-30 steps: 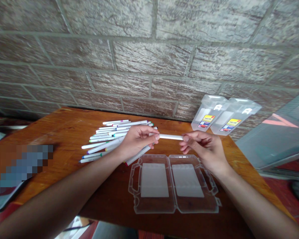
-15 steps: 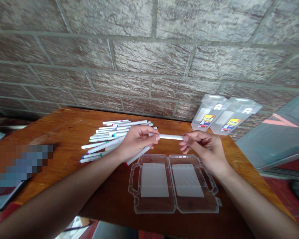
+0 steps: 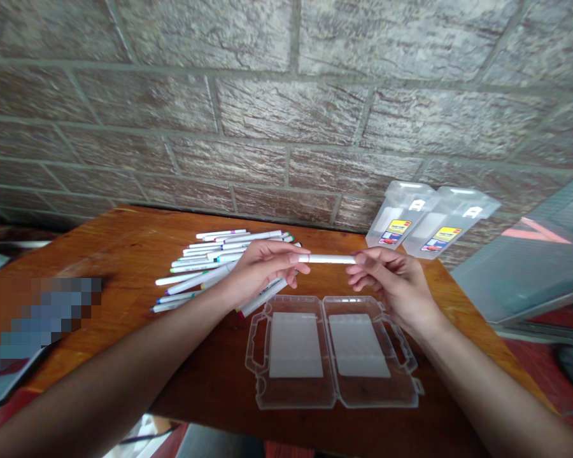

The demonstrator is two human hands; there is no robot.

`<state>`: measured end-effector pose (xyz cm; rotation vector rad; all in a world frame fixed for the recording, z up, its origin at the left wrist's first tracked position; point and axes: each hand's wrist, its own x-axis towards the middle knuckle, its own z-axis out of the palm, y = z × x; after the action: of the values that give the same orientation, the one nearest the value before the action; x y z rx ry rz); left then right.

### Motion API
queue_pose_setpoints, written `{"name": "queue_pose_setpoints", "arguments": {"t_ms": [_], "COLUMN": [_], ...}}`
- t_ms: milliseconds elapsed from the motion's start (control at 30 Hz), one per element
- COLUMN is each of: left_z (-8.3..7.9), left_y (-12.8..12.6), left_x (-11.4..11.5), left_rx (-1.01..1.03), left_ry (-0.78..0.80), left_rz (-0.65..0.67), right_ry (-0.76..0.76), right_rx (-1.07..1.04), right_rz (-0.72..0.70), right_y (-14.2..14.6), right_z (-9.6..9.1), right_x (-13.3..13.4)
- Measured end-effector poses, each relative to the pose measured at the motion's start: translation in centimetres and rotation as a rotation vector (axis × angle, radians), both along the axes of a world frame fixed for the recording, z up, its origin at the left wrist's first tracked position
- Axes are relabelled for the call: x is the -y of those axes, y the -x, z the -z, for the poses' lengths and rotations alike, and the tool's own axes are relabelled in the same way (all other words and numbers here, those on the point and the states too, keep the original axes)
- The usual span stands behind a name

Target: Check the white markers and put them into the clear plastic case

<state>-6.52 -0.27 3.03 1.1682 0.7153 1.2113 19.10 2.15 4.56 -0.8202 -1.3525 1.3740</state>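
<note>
A white marker (image 3: 332, 259) is stretched level between my two hands, above the table. My left hand (image 3: 267, 270) pinches its left end between thumb and fingers. At the other end, the thumb and forefinger of my right hand (image 3: 395, 277) close on the tip. Behind and left of my left hand lies a loose pile of white markers (image 3: 191, 266) with coloured ends, partly hidden by that hand. Below both hands a clear plastic case (image 3: 335, 388) lies opened flat, a white panel showing in each half.
Two clear plastic cases (image 3: 386, 216) with yellow and blue labels stand at the table's back right, against the brick wall (image 3: 286, 114). The wooden table (image 3: 100, 254) ends at the right near a glass panel (image 3: 516, 273). A blurred-out device (image 3: 23, 375) sits at left.
The marker has shifted slightly to the right, and more of it shows between my hands. My left fingers have loosened a little and spread. The cases and pile stay put.
</note>
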Motion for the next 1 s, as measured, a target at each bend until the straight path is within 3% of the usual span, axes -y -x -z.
{"name": "queue_pose_setpoints", "arguments": {"t_ms": [333, 667, 1000], "left_z": [-1.1, -0.9, 0.2], "left_y": [0.2, 0.1, 0.1], "left_x": [0.6, 0.5, -0.3], "left_rx": [0.169, 0.140, -0.002], "left_ry": [0.048, 0.048, 0.025], "left_rz": [0.170, 0.113, -0.023], "right_ry": [0.183, 0.154, 0.003], "right_rx": [-0.093, -0.085, -0.025], "right_rz": [-0.064, -0.037, -0.009], "right_y": [-0.2, -0.2, -0.2], "right_z": [-0.2, -0.1, 0.2], "right_x": [-0.3, -0.3, -0.1]}}
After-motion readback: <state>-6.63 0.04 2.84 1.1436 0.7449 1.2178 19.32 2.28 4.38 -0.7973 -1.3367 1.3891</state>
